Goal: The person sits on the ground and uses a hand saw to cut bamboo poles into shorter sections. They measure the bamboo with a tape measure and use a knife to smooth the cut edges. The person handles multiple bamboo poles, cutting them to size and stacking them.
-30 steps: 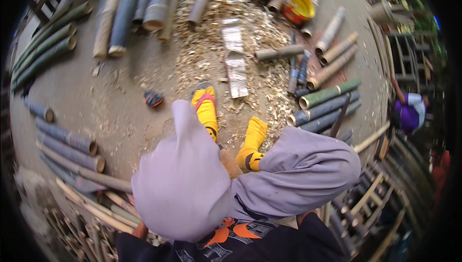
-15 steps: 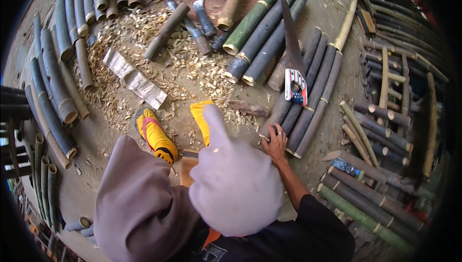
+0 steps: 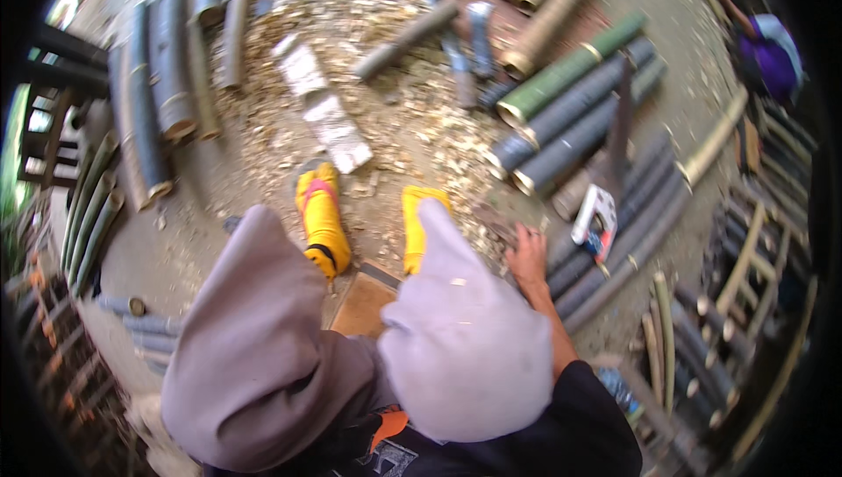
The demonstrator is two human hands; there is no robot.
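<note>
My right hand point(image 3: 529, 259) reaches down to the ground beyond my right knee. Its fingers look slightly apart and curled, though somewhat blurred. The fingertips are at the near end of a flat dark brown piece of wood point(image 3: 494, 222); whether they touch it I cannot tell. Just right of the hand lie several dark bamboo poles point(image 3: 638, 230) side by side. A handsaw point(image 3: 598, 218) with a white, red and blue handle rests on them, its dark blade pointing away. My left hand is out of view.
Wood chips point(image 3: 399, 117) and a crumpled pale sheet point(image 3: 338, 132) cover the ground ahead. A green bamboo pole point(image 3: 570, 69) lies beside dark ones. More bamboo point(image 3: 175, 82) lines the left. A small brown board point(image 3: 362, 303) lies between my feet. Another person point(image 3: 772, 56) is at the far right.
The view has turned, shifting the far scene rightward. My right hand has left the end of a dark bamboo pole and moved to the brown piece of wood.
</note>
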